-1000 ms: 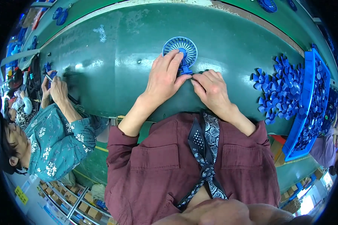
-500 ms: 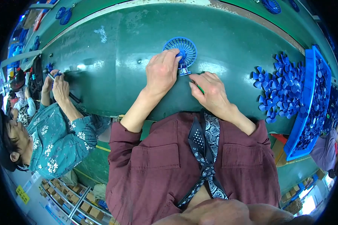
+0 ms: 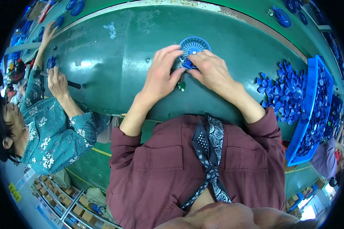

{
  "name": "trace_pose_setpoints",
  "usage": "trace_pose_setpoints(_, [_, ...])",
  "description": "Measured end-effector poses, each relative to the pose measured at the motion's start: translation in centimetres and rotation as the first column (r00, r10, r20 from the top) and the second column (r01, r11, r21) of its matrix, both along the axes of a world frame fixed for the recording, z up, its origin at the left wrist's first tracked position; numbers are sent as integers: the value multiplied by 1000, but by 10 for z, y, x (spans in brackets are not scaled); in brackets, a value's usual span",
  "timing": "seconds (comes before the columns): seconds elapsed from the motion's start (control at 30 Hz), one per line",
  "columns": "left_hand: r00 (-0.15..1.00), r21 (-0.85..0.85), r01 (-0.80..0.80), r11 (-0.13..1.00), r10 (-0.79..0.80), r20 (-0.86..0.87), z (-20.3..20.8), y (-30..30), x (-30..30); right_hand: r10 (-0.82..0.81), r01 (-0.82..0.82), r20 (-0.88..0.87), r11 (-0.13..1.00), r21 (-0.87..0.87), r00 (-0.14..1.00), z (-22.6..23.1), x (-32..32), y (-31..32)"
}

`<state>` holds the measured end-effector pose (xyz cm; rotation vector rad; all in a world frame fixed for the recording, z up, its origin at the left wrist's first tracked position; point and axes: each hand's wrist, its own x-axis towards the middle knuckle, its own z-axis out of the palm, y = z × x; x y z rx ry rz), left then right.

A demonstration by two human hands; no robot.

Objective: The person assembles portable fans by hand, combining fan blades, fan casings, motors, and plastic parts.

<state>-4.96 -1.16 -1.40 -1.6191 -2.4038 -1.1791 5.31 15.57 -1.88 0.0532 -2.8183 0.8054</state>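
A round blue fan cage (image 3: 195,42) with thin ribs and a light centre lies on the green bench in front of me. My left hand (image 3: 159,74) curls round its left side, fingertips by the rim and thumb at the blue part below. From the right, my right hand (image 3: 215,70) closes thumb and fingers on that same lower part, hiding much of it. Just below my fingertips is a small green circuit board (image 3: 181,86), with thin wires running up toward the cage.
Loose blue fan blades (image 3: 284,91) are heaped at the right, beside a blue tray (image 3: 309,114) of small blue parts. On the left a co-worker (image 3: 57,141) handles another blue cage (image 3: 52,62) and a dark-handled tool (image 3: 73,84). More cages (image 3: 282,17) lie beyond the bench's far ledge.
My right hand has moved up and left onto the blue part below the cage. My left fingers have left the cage's centre. The green board now shows. The co-worker has reached out one arm.
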Motion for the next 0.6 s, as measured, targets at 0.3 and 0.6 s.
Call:
trace_pose_setpoints(0.3, [889,-157,-241,958,283,360,-19,-6,52,5,-5,7,999,-48,1000,0,-12,-5])
trace_pose_setpoints(0.6, [963,-237,-194,952,139,-232,-29,-5,46,-14,46,187,984,-171,982,2,-19,18])
